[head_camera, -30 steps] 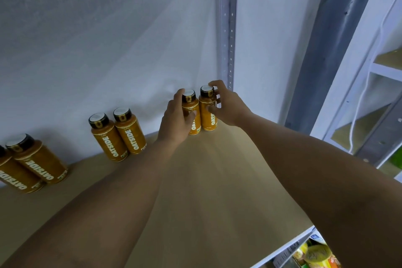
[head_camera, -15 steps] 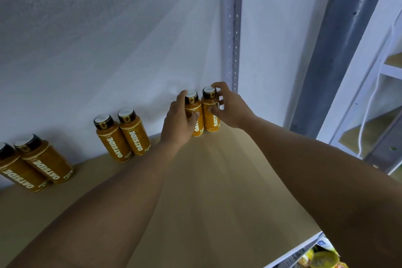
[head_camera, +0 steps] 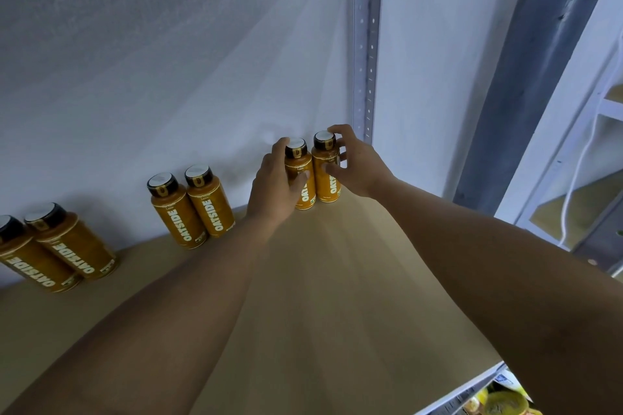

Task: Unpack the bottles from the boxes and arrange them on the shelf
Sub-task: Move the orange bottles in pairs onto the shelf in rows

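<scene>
Two orange Oatside bottles with black caps stand upright, side by side, at the back right of the tan shelf board (head_camera: 320, 307), against the white wall. My left hand (head_camera: 274, 189) wraps the left bottle (head_camera: 303, 194) from its left side, thumb across the front. On the right bottle (head_camera: 324, 158), my right hand (head_camera: 359, 167) has its thumb on the label and its fingers curled behind the cap. Further left, a second pair of bottles (head_camera: 194, 210) stands against the wall. A third pair (head_camera: 62, 251) stands at the left edge.
A perforated grey upright post (head_camera: 367, 44) rises just right of the held bottles. A neighbouring shelf unit (head_camera: 573, 209) with a white cable (head_camera: 578, 162) stands at the right. Packaged goods (head_camera: 499, 404) show below the shelf's front edge.
Both hands stay on the same two bottles at the back right corner. My right hand's fingers have spread slightly around the cap. The view has shifted a little.
</scene>
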`<state>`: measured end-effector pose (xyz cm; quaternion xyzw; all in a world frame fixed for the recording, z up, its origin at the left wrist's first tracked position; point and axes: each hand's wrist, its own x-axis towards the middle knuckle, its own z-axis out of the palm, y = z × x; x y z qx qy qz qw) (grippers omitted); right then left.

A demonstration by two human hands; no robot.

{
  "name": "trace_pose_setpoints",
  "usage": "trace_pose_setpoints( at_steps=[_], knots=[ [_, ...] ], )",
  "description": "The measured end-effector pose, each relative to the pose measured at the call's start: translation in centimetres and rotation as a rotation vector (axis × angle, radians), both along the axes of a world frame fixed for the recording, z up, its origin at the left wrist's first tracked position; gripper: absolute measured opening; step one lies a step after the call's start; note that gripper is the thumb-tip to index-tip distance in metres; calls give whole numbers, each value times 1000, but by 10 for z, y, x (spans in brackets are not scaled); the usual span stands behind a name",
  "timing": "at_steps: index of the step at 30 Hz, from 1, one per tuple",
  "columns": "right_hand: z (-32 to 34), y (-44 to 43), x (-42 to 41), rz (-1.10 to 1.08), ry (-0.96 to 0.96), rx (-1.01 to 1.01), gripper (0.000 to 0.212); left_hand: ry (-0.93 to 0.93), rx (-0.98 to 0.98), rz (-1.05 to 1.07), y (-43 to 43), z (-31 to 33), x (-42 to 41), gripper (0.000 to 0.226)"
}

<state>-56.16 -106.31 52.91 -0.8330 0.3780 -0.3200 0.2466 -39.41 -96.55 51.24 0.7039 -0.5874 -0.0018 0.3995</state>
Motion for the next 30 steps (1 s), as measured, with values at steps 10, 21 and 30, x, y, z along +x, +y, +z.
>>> trace_pose_setpoints(
  at_steps=[10, 21, 30],
  knots=[
    [0, 0, 0, 20, 13, -6, 71, 9, 16, -4, 1, -1, 1, 72],
    [-1, 5, 1, 2, 9, -13, 70, 23, 41, -7, 4, 0, 0, 72],
    [1, 5, -2, 5, 31, -10, 71, 13, 59, 3, 4, 3, -2, 72]
  ],
)
